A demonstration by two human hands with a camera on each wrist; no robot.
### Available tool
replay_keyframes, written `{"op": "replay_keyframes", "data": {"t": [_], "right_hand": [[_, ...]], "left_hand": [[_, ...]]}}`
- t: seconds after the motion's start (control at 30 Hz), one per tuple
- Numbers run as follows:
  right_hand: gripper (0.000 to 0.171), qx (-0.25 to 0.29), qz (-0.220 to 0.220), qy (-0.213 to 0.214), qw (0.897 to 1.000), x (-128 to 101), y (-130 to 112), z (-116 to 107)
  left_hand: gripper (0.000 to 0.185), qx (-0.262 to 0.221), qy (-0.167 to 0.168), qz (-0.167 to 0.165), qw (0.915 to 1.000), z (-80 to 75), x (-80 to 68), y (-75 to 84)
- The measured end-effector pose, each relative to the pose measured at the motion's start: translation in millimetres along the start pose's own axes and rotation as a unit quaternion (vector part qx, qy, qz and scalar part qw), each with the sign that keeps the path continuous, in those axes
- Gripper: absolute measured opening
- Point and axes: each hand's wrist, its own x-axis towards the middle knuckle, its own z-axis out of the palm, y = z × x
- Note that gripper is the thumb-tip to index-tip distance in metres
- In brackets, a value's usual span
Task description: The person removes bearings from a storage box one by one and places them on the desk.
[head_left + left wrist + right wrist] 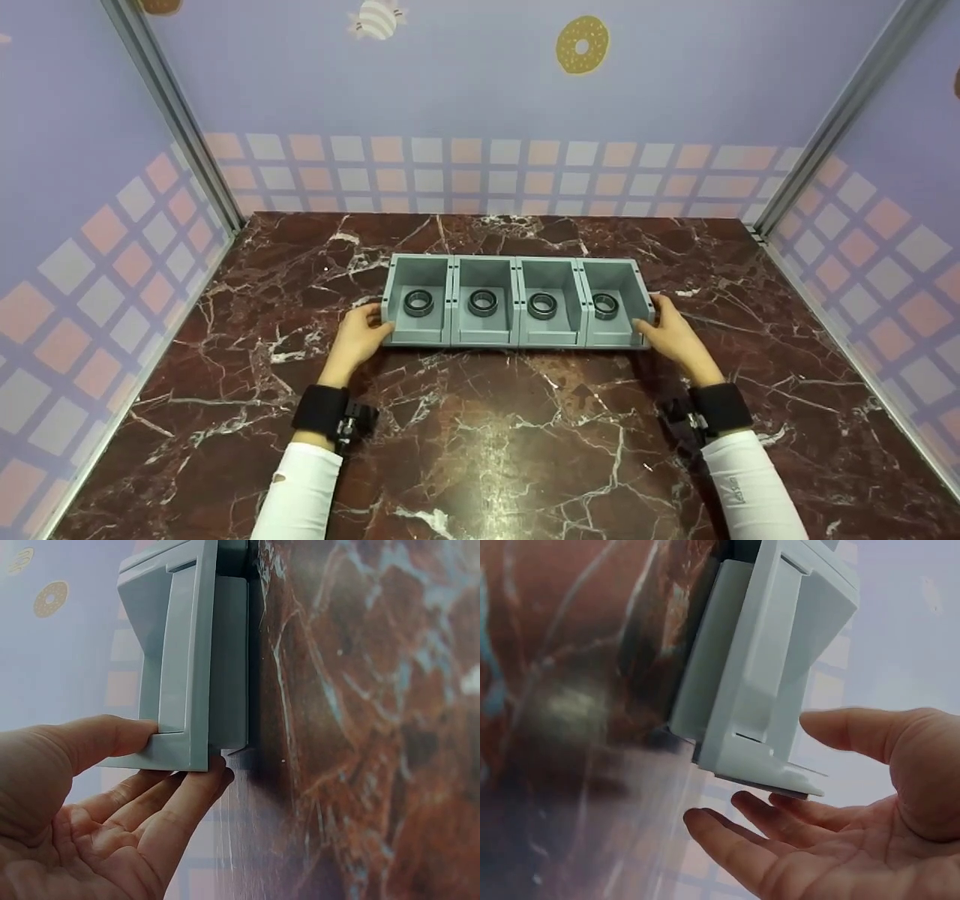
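A grey row of joined storage bins (484, 337) lies across the table. Inside each compartment sits one dark ring-shaped bearing, such as the leftmost bearing (418, 303) and the rightmost bearing (604, 306). At the left end, my left hand (360, 337) pinches the bin wall, thumb over the front corner and fingers against the outer side. Around the right end is my right hand (671, 334), its thumb over the wall. In the right wrist view, a gap shows between the fingers (735, 844) of that hand and the bin's outer side.
Beneath the bins is a dark red marbled table (480, 450). Purple walls with a tile pattern (465, 169) enclose its back and both sides, with metal posts (180, 112) at the back corners. Black wrist straps (322, 411) carry the cameras.
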Motion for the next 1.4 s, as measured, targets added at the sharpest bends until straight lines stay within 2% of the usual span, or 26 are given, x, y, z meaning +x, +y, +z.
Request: {"op": "replay_keyframes", "data": {"t": [0.3,0.5,0.93,1.4], "right_hand": [[0.065,-0.031,-0.061,0.011,0.998,-0.2,-17.1,-11.7],[0.063,-0.054,-0.082,0.007,0.995,0.5,-29.5,-18.3],[0.064,-0.130,-0.112,-0.048,0.984,14.4,-56.5,-20.6],[0.063,-0.190,-0.121,-0.099,0.969,35.4,-65.4,-13.1]], "left_hand": [[0.055,-0.001,-0.001,-0.003,1.0000,-2.7,0.2,-0.4],[0.055,-0.005,-0.002,-0.004,1.0000,-2.7,0.3,1.1],[0.055,-0.004,0.002,0.001,1.0000,-1.6,0.7,-2.4],[0.054,-0.003,0.002,-0.003,1.0000,0.3,1.0,-1.7]]}}
